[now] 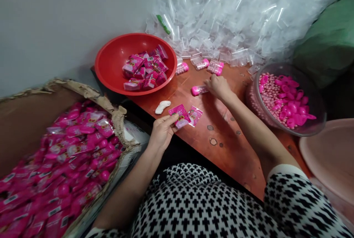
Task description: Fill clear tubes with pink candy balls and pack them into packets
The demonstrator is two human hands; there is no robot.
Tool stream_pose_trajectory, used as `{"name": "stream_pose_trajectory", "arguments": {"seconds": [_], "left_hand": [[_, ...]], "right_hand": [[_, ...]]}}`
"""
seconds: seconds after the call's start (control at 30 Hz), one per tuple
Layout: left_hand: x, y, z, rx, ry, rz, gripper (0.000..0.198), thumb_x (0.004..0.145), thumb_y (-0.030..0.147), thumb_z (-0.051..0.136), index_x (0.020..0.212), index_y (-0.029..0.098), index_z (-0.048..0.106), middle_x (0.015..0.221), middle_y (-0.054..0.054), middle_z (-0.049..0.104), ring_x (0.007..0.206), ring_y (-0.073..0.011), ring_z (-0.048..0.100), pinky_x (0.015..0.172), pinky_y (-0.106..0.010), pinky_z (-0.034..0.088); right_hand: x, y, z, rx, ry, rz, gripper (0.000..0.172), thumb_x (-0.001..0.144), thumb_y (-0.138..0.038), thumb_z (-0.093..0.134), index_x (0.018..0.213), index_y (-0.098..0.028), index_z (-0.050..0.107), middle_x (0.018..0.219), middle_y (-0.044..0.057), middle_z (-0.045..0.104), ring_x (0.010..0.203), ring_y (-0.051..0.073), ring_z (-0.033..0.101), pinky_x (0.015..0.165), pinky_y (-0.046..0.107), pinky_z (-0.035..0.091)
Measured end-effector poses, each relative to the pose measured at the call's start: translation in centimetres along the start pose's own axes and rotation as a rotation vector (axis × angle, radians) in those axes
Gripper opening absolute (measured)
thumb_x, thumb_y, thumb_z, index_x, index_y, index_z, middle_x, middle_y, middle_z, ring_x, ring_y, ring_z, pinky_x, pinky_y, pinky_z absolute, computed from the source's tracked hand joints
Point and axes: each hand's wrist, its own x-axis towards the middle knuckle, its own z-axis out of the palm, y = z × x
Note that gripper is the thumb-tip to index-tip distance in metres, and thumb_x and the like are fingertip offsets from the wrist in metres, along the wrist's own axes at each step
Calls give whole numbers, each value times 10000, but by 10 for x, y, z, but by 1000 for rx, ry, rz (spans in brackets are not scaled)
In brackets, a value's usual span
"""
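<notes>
Beside red bowl (pixel 112 63)
Left hand (pixel 163 129) pinches wrapper (pixel 181 116) at edge, likely keeping it flat; right hand (pixel 219 87) at tube (pixel 198 90), grip unclear

Head camera: worn on the person's head; faces forward and down.
Sweater (pixel 193 205): seen from above along the bottom edge, nearest the lens.
Left hand (pixel 162 131) and right hand (pixel 219 86): near mid-frame, farther out than the sweater, viewed from above.
Table (pixel 235 160): viewed obliquely from above, its near edge slanting down to the right.
Carton (pixel 24 125): lower left, viewed through its open top, cropped by the frame.
Wall (pixel 69 13): upper left, beyond the table.
Plastic cases (pixel 238 17): heaped at the far side, reaching the top edge.
</notes>
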Motion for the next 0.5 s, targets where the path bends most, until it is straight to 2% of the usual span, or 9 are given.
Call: {"name": "stream_pose_trajectory", "arguments": {"seconds": [0.07,0.13,0.2,0.3,0.4,0.5], "left_hand": [[0,0,0,-27,32,-3,209,586,137,883,683,85,704,688,-50,720,605,-136,678,629,-278,614],[-1,0,2,-54,59,-16,200,614,116,876,683,94,689,672,-32,711,572,-123,667,592,-254,598],[-3,1,5,-97,75,-26,180,657,112,860,703,101,686,669,-22,707,552,-113,660,547,-229,576],[-4,2,8,-193,91,-23,144,722,123,829,736,122,685,699,-13,715,561,-106,663,530,-219,570],[-1,2,8,-267,98,-3,144,754,164,826,791,149,688,759,-6,732,604,-98,682,584,-215,588],[4,1,8,-328,143,-9,119,803,190,797,816,164,682,761,7,725,631,-93,691,652,-218,597]], "right_hand": [[-6,6,-4,-52,34,-227,458,986,-198,379,1407,-100,533,1382,249,605,1258,368,590,970,471,489],[-8,10,-9,-102,8,-515,488,985,-165,380,1460,-162,493,1543,201,470,1388,340,481,1054,469,440],[-9,10,-11,-153,-53,-649,446,1003,-227,399,1425,-171,533,1538,186,480,1386,328,483,1072,451,425],[-13,7,-7,-209,-125,-536,417,1002,-346,435,1341,-161,593,1321,196,647,1183,334,631,905,410,498],[-23,7,2,-174,-119,-394,347,939,-348,540,1201,-145,644,1192,200,697,1058,342,678,774,374,491],[-48,5,13,110,-44,-234,215,898,-340,599,990,-154,656,963,157,739,897,301,698,706,346,473]]}}
